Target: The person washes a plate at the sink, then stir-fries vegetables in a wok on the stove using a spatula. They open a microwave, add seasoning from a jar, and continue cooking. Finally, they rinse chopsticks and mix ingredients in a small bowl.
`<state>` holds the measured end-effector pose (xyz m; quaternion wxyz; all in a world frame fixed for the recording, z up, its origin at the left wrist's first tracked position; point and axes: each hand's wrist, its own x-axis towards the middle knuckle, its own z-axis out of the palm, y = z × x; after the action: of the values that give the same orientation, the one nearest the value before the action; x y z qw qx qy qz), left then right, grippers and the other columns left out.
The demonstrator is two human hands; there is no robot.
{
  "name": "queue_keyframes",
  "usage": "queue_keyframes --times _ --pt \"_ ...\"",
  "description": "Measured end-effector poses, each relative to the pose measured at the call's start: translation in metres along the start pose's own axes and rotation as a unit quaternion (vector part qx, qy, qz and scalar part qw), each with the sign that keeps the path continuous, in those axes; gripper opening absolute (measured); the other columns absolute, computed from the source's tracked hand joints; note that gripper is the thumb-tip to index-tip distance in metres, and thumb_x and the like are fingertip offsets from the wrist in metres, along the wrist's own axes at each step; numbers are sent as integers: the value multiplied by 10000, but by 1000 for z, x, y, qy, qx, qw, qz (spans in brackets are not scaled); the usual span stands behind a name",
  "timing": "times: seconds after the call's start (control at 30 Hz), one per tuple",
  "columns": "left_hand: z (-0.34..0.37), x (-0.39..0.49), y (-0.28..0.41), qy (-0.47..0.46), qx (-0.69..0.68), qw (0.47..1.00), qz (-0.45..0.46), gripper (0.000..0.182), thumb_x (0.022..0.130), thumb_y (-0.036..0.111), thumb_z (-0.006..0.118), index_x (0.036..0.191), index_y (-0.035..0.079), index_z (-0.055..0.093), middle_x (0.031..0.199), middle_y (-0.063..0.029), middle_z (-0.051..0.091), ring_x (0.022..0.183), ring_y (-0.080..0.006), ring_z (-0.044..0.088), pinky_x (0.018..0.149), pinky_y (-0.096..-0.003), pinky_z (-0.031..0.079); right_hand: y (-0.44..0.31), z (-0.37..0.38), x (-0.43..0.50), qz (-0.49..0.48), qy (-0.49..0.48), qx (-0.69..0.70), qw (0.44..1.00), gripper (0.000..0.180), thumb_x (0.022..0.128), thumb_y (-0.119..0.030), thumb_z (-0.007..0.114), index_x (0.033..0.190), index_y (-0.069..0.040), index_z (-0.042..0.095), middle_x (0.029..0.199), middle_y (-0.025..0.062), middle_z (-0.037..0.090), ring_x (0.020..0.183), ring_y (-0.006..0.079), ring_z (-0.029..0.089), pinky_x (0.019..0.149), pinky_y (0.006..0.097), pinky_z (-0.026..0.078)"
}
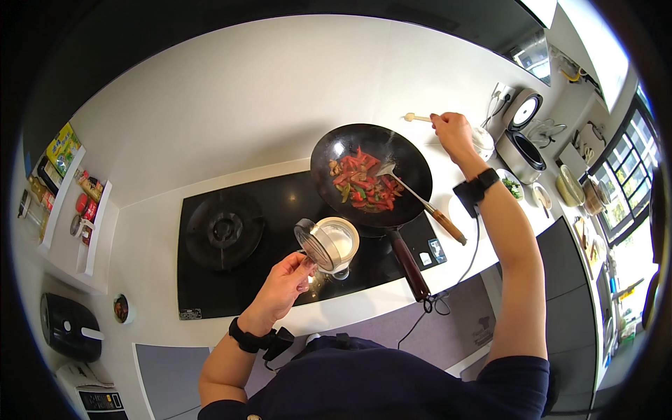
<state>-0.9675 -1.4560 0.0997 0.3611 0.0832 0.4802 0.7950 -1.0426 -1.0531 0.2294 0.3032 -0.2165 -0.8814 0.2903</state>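
Observation:
My left hand (289, 281) grips a small jar (341, 239) by its side; its clear hinged lid (317, 244) is raised and white granules show inside. The jar is above the near edge of the black hob (278, 210). Up at the right, my right hand (452, 131) pinches a small pale spoon (417, 118), whose bowl points left, beyond the wok's rim. Between and beyond the hands stands a dark wok (320, 173) holding red and green pepper strips with brownish pieces (362, 181). A metal spatula with a wooden handle (443, 226) rests in it.
The wok's handle (409, 265) sticks out towards me over the counter edge. An unused burner (223, 231) lies left. On the right are a white lidded pot (482, 143), an open rice cooker (522, 155) and a bowl of greens (510, 186). A cable hangs from my right wrist.

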Motion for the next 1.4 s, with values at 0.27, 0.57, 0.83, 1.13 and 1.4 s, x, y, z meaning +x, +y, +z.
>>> queue_keyframes --times 0.27,0.57,0.83,1.13,1.4 --pt "2 -2 7 -1 18 1000 7 144 951 188 532 922 47 536 788 12 500 600 -39 333 548 -185 292 -19 -2 -19 -22 -15 -25 999 295 846 -263 607 715 -1 639 614 131 595 549 261 563 553 364 460" --pt "16 2 10 -26 40 999 6 144 945 195 547 898 59 536 759 30 474 589 -35 312 525 -175 267 -59 -39 -147 -71 -420 229 875 271 880 -194 572 720 14 638 573 -6 522 533 53 455 469 220 353" --pt "39 5 8 -44 62 997 -15 143 943 200 555 895 65 553 739 46 471 588 -33 315 523 -177 266 -52 -17 -184 -120 -438 96 886 292 859 -218 607 741 48 628 554 127 549 506 159 525 515 323 429" --pt "40 6 10 -42 38 998 -8 139 945 194 547 884 69 551 749 34 487 595 -39 326 535 -182 277 -25 -24 -173 145 -476 316 808 298 901 -221 597 688 -13 601 568 -27 483 468 37 395 408 196 278" --pt "29 6 11 -15 29 999 15 117 947 166 537 885 67 545 767 14 503 587 -44 339 549 -192 296 -9 -37 -144 232 -350 418 806 275 930 -191 554 709 -32 521 564 -35 440 411 14 326 348 161 205"
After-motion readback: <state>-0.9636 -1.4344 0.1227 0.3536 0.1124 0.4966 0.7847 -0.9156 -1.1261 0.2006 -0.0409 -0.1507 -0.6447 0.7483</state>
